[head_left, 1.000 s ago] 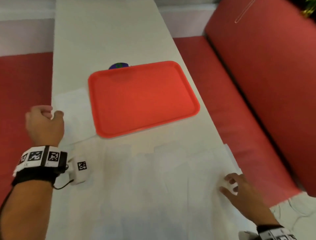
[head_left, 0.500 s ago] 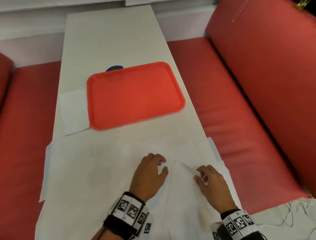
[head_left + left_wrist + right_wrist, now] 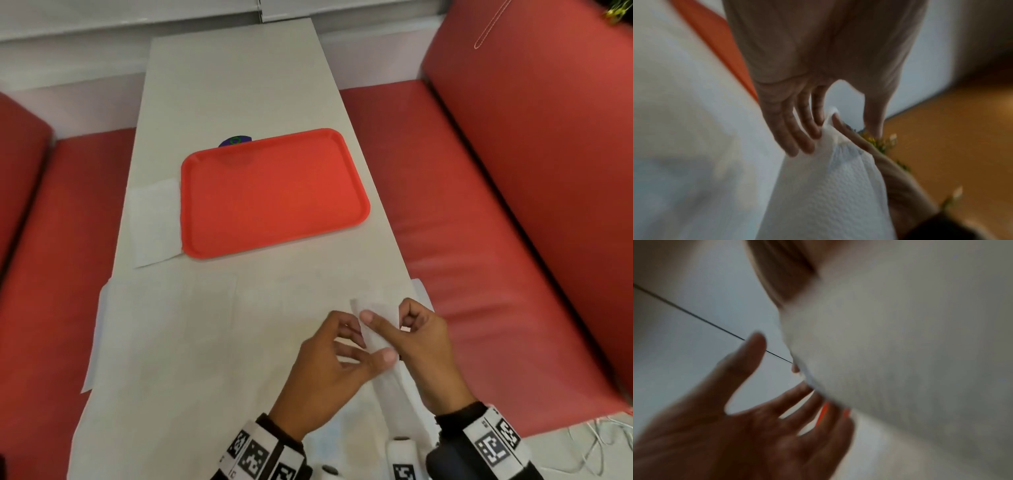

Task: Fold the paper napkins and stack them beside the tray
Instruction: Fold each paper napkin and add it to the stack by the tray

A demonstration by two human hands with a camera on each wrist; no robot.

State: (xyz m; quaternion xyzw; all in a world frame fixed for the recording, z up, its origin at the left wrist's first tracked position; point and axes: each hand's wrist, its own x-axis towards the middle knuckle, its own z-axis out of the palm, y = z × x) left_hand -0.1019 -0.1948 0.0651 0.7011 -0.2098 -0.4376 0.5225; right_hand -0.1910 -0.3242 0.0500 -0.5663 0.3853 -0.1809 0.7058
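Where the head view looks down the white table (image 3: 222,89), the red tray (image 3: 274,192) serves as landmark: one folded napkin (image 3: 156,222) lies flat just beside its left edge; nearer the person than the tray, the left hand (image 3: 329,373) and right hand (image 3: 424,353) pinch a raised napkin (image 3: 376,339) between them, above flat napkin sheets (image 3: 171,342). Left wrist view: fingertips (image 3: 807,141) touch the embossed napkin's bunched top. Right wrist view: blurred; fingers loosely spread against the sheet.
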